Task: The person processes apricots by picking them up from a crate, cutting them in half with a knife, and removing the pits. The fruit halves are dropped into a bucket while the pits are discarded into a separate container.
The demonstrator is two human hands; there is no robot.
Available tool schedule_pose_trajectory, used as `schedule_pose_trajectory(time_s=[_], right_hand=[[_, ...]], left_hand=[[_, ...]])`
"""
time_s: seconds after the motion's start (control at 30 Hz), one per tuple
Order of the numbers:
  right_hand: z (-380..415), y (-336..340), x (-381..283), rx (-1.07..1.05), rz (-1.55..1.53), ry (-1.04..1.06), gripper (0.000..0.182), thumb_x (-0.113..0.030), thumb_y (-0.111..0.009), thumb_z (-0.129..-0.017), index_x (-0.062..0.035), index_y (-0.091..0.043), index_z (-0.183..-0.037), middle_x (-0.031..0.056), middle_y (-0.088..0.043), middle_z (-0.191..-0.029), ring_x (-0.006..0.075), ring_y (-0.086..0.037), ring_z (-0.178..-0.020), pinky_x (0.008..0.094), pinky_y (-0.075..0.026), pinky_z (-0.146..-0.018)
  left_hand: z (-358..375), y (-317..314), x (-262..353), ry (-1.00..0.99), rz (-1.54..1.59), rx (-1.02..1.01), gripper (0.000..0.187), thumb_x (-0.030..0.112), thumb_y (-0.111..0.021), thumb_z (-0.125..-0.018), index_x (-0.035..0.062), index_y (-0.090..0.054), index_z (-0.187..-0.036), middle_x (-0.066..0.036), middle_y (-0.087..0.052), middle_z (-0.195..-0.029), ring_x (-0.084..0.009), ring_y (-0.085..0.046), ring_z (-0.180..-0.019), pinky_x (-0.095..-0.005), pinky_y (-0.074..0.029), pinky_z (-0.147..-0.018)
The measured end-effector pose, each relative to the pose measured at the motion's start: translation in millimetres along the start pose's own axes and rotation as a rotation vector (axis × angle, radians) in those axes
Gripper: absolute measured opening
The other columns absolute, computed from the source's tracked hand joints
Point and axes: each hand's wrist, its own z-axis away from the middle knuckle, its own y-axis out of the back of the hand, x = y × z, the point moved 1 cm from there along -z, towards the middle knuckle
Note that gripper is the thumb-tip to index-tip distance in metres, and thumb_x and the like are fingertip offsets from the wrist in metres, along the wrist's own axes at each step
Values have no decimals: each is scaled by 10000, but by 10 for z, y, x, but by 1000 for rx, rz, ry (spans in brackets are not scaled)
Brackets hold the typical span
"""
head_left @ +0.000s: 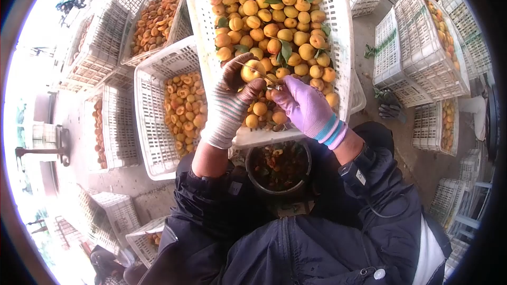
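Note:
My left hand (230, 106), in a striped knit glove with dark, stained fingers, is closed around a yellow apricot (252, 70). Close beside it, my right hand (307, 104), in a purple glove with a turquoise cuff band, pinches a thin metal tool (268, 78) that reaches toward the fruit. Its exact kind is too small to make out. Both hands are over a white plastic crate (344, 37) heaped with whole apricots and a few green leaves. Left of it, a second white crate (149, 121) holds halved apricots, partly hidden by my left arm.
Between my knees stands a round bucket (253, 179) with dark scraps and fruit bits. At the upper left is a crate of apricot halves (158, 21). Stacked white crates (422, 47) line the right side, with a dark glove (390, 111) on the floor.

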Motion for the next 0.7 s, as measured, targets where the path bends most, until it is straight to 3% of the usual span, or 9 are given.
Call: schedule_pose_trajectory(time_s=[0.23, 0.33, 0.43, 0.57, 0.63, 0.67, 0.7], right_hand=[[23, -109, 51, 84, 152, 78, 240, -255, -624, -936, -35, -563, -1009, 140, -681, -851, 345, -675, -786, 404, -542, -653], [19, -136, -1, 69, 196, 95, 221, -238, -635, -917, -45, -554, -988, 140, -677, -859, 356, -669, -791, 420, -541, -649], [26, -155, -4, 38, 187, 82, 210, -223, -646, -900, -51, -552, -973, 135, -674, -856, 359, -666, -792, 431, -539, -642], [16, -126, -13, 78, 176, 63, 206, -195, -652, -912, -19, -567, -979, 178, -636, -819, 381, -641, -763, 426, -498, -619], [15, -138, 12, 102, 173, 76, 208, -198, -654, -909, -22, -567, -978, 176, -635, -814, 382, -640, -759, 426, -500, -620], [13, -138, 16, 127, 171, 88, 210, -200, -656, -906, -24, -567, -977, 175, -634, -809, 383, -639, -756, 426, -502, -621], [14, -140, 5, 122, 172, 90, 210, -200, -656, -906, -24, -567, -977, 175, -634, -809, 383, -639, -756, 426, -502, -621]], left_hand=[[59, -85, -50, -40, 49, 24, 526, 262, -724, -891, 33, -512, -1314, -75, -603, -1212, -151, -574, -1091, -292, -456, -969], [58, -79, -110, -18, 331, 46, 579, 501, -569, -944, 49, -491, -1298, -141, -605, -1214, -245, -600, -1088, -392, -481, -967], [59, -116, -103, 11, 494, 92, 582, 422, -619, -941, 15, -445, -1318, -153, -636, -1115, -226, -626, -1002, -347, -506, -920], [38, -73, -20, 31, 408, -3, 606, 377, -637, -940, 24, -406, -1375, -144, -599, -1172, -208, -595, -1051, -329, -500, -916], [36, -87, -40, -53, 1, -23, 625, 379, -641, -939, 85, -388, -1429, -78, -531, -1293, -193, -505, -1183, -339, -395, -1036], [38, -81, -48, -15, 63, -42, 648, 292, -671, -929, 87, -354, -1456, -55, -487, -1338, -163, -452, -1222, -316, -360, -1050], [46, -92, -52, -16, 65, -38, 648, 292, -671, -929, 87, -354, -1456, -55, -487, -1338, -163, -452, -1222, -316, -360, -1050]])
